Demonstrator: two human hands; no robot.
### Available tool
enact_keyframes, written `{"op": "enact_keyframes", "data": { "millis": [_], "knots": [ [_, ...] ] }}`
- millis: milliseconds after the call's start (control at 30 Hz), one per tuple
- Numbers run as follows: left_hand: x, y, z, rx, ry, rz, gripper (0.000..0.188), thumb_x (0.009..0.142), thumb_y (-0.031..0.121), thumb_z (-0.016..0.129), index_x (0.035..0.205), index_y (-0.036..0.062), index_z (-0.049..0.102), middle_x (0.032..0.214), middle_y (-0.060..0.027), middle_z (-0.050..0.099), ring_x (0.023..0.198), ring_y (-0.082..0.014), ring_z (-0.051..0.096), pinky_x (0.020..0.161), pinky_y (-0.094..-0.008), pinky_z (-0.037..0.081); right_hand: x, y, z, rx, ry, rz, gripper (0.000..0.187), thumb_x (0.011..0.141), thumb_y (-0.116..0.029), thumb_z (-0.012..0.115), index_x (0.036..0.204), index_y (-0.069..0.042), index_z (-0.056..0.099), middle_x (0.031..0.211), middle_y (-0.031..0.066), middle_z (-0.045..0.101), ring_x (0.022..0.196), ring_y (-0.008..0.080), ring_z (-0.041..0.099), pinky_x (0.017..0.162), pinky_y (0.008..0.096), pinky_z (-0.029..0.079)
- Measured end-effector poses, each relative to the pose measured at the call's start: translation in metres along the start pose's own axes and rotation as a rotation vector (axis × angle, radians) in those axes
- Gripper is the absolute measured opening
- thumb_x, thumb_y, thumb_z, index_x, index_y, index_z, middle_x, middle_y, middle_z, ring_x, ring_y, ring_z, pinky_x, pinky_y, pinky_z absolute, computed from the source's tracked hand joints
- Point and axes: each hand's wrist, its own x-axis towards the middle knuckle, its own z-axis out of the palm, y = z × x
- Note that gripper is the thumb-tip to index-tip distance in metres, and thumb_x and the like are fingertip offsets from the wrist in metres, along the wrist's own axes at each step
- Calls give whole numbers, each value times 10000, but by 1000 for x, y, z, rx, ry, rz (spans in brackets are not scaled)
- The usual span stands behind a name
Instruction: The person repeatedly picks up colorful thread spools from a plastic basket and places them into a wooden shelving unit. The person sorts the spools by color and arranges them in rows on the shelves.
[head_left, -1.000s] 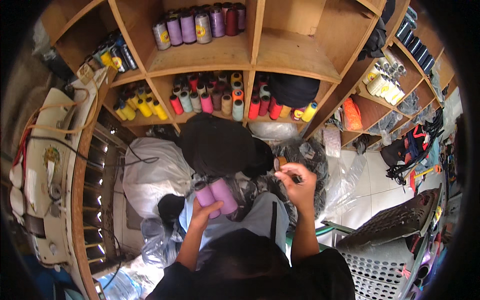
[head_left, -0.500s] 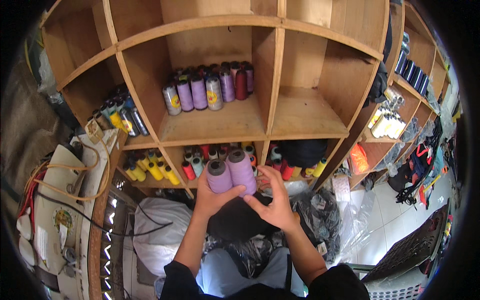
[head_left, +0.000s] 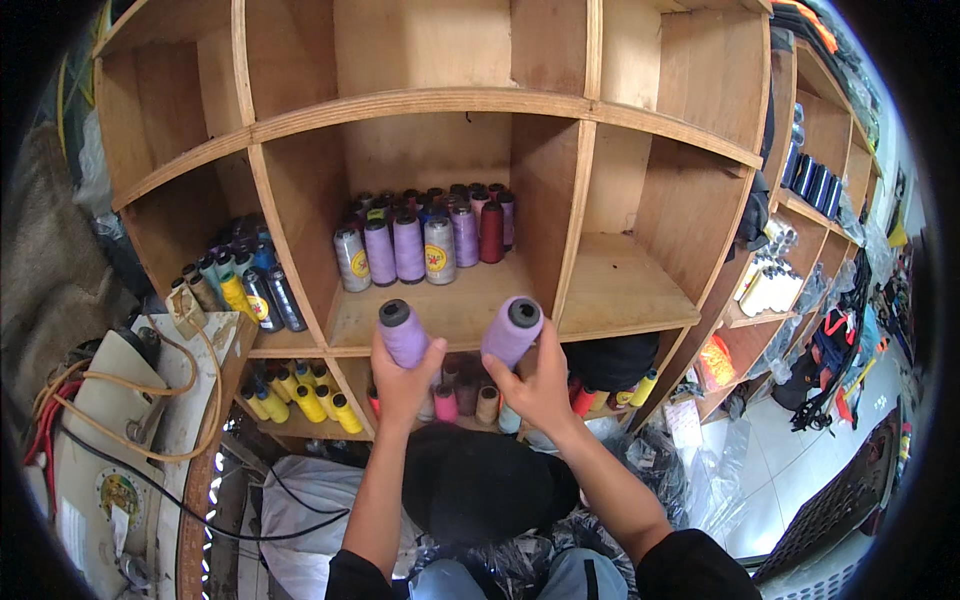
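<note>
My left hand (head_left: 402,388) is wrapped round a purple thread cone (head_left: 407,340), its dark core end tipped up. A second purple thread cone (head_left: 508,340) leans in my right hand (head_left: 540,395), which grips it from the right side. The two cones are apart, in front of the lower edge of the middle cubby. Inside that cubby (head_left: 430,312) stand several thread cones in rows: grey ones (head_left: 440,250) and purple ones (head_left: 408,248) at the front, with a dark red one (head_left: 491,232) at the right.
Yellow cones (head_left: 312,402) and other coloured cones fill the lower cubbies. A sewing machine (head_left: 105,440) with cables stands on a table at left. Below my hands is a round black object (head_left: 485,485). Plastic bags (head_left: 650,465) and a dark basket (head_left: 840,500) are at right.
Both purple cones were together, mostly in my left hand with my right fingers beside them. Now they are apart, one in each hand, raised toward the middle cubby. The view has tilted up.
</note>
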Motion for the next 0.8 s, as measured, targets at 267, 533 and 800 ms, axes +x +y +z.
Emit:
{"op": "enact_keyframes", "data": {
  "millis": [267,533,800],
  "knots": [
    [43,-15,15,12,36,193,565,886,223,725,1279,-11,393,1184,-172,505,1114,-266,524,958,-400,420,97,26,58,-283,74,-101,632,835,-269,751,1258,56,411,1126,285,567,1054,473,584,886,498,483],
    [93,-34,61,443,120,541,610,841,263,764,1252,-59,447,1203,-261,477,1081,-434,526,970,-473,423,122,45,65,-385,116,278,674,828,-331,742,1276,35,397,1156,307,599,1056,480,601,890,529,481],
    [105,-46,71,609,78,334,674,829,343,762,1297,-51,480,1240,-266,510,1159,-440,527,972,-460,447,122,52,66,-470,161,262,669,825,-315,748,1285,34,409,1160,307,619,1041,467,628,888,519,497]
  ]
}}
